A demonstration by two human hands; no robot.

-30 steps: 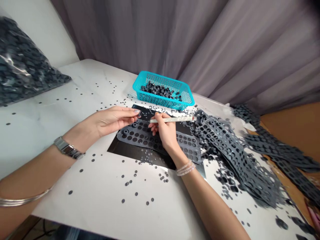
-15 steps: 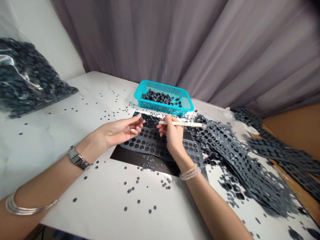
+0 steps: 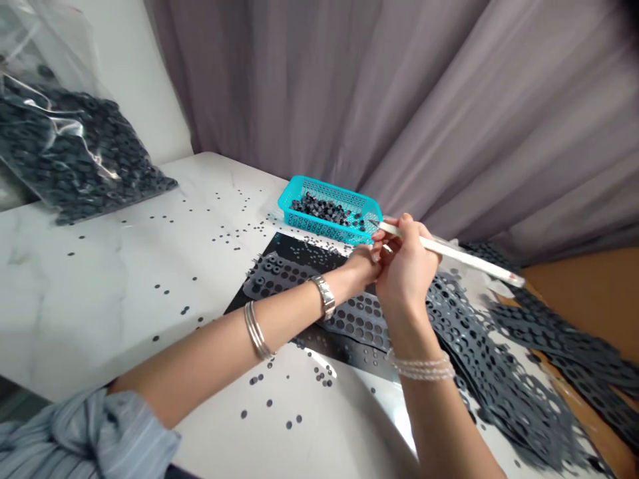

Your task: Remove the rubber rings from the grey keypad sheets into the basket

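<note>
A white marble table (image 3: pixel 100 279), a clear plastic bag of grey rubber rings (image 3: pixel 64 143) at far left, a teal plastic basket (image 3: pixel 299 193) of rings beyond, a perforated grey rubber sheet (image 3: pixel 357 319) on a black mat (image 3: pixel 287 247), the right hand (image 3: pixel 407 266) above it, fingers closed narrowly around a white stick (image 3: pixel 449 251), the left hand (image 3: pixel 362 263) touching the right, its fingers too hidden to tell their grip

I can't read any words, numbers or brand names here. The only possible marking is a small reddish mark (image 3: pixel 513 277) near the far end of the white stick (image 3: pixel 449 251) in my right fingers (image 3: pixel 399 229). It is too small and blurred to tell whether it is print.
</note>
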